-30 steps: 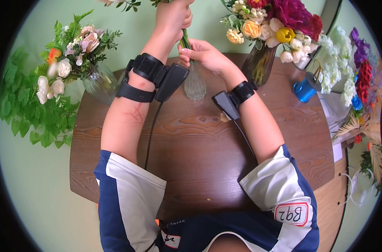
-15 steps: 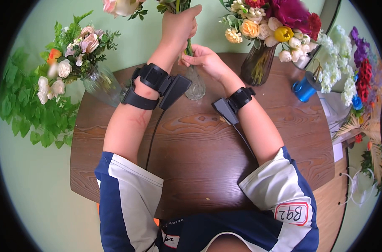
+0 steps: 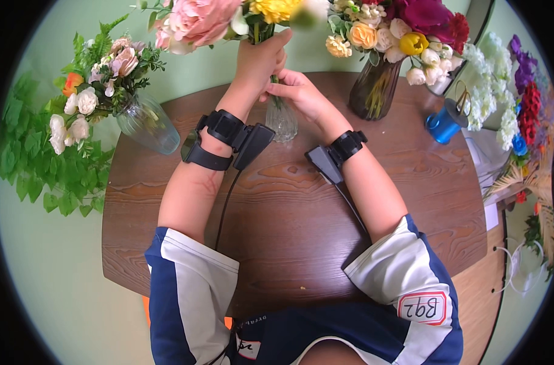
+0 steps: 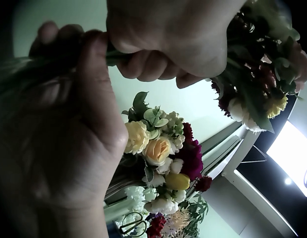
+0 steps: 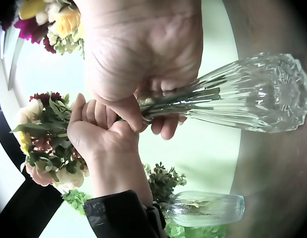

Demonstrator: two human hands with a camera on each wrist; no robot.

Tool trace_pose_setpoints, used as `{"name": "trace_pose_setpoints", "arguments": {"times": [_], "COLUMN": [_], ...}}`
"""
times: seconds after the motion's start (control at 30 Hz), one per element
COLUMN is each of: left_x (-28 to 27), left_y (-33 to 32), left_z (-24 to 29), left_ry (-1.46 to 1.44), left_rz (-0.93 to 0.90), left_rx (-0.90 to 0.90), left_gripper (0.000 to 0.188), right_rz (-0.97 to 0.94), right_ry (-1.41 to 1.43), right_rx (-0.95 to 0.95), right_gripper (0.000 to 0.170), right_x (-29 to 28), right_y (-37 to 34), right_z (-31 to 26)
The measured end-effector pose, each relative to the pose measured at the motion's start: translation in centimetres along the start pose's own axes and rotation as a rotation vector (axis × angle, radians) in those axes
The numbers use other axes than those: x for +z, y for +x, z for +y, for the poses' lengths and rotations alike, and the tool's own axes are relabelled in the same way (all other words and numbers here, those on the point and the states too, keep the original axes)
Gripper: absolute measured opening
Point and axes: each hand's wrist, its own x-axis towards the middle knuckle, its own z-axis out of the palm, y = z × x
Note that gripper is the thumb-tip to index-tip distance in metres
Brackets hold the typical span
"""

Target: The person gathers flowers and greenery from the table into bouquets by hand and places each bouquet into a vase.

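My left hand [image 3: 260, 64] grips the stems of a bouquet in its fist. Above the fist are a large pink flower [image 3: 199, 21], a yellow flower [image 3: 274, 9] and a blurred white one. Right below, my right hand [image 3: 298, 96] holds the neck of a clear ribbed glass vase [image 3: 282, 123] between thumb and fingers. In the right wrist view, the cut stem ends [image 5: 208, 95] show inside the vase's neck. The hands sit close together, with fingers hiding the vase's mouth. The vase stands upright on the table.
A dark vase [image 3: 374, 91] with a mixed bouquet stands to the right, and a clear vase [image 3: 148, 125] with pale flowers to the left. A blue spool [image 3: 445, 125] with scissors is by the right edge of the brown table [image 3: 289, 243]. More artificial flowers [image 3: 529, 100] are beyond it.
My left hand has come down toward the right hand with the bouquet, whose flowers have come into view. Less stem shows between the hands. The right hand has shifted slightly and keeps its hold.
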Motion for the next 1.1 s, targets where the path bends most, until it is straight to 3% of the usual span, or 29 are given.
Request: {"name": "trace_pose_setpoints", "arguments": {"times": [0.37,0.57,0.63,0.73,1.1], "left_x": [-1.5,-2.6,-2.7,-2.7,-2.4], "left_y": [-0.2,-0.2,-0.2,-0.6,-1.3], "left_z": [-0.8,-1.0,-1.1,-1.5,-3.3], "left_ry": [-0.004,-0.015,-0.017,-0.002,0.117], "left_rz": [-0.195,-0.351,-0.405,-0.362,-0.148], "left_rx": [-0.095,-0.076,-0.092,-0.103,-0.021], "left_gripper": [0.035,0.037,0.038,0.038,0.036], "right_rz": [0.109,0.224,0.252,0.291,0.304], "right_ry": [0.030,-0.041,-0.107,0.071,0.014], "right_rx": [-0.131,-0.219,-0.239,-0.256,-0.263], "right_gripper": [0.020,0.028,0.038,0.043,0.047], "right_x": [1.0,2.2,2.3,2.8,2.5], "right_y": [-0.2,-0.6,-0.5,-0.6,-0.5], "right_z": [1.8,2.2,2.4,1.7,2.5]}}
